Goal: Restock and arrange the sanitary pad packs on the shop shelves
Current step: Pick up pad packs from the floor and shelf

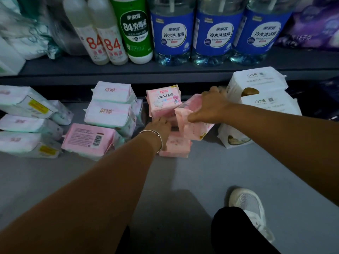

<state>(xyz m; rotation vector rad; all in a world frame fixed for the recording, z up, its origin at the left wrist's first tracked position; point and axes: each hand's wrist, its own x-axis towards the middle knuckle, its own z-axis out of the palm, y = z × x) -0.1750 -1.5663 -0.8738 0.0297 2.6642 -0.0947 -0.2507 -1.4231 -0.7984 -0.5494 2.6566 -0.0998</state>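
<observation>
Nearest the camera, a white shoe [251,208] and a dark trouser leg [236,233] rest on the grey floor [91,180], with both bare forearms reaching forward from the bottom corners.

Right hand [211,105] grips a pink pack [192,123], thumb on its near face and fingers [215,89] curled over its far top edge; the pack is tilted and lifted off the floor, just right of the pink stack [175,145]. Left hand [159,125], with a silver bangle [156,136] at the wrist, presses fairly straight fingers against the stack's upper packs, apparently steadying them. It holds nothing that I can see. Behind the stack, 1 pink pack stands upright [164,99], its printed face to the camera.

Left of it lie 2 white-and-mint packs [111,105] piled up, a pink pack face down [88,138] showing its barcode, and 3 more pale packs [22,123] at the far left. White packs [260,92] sit to the right. All of these are on the floor below the shelf [128,69], which carries disinfectant bottles [102,33] and 3 blue-labelled detergent bottles [218,33].

Judging by look, the packs are light, soft and squashy, in slick plastic film that could slide in a pile. Taking one across its short sides, thumb opposite fingers as the right hand does, should hold it without crushing it. Square, flat stacking will probably keep the piles from toppling.
</observation>
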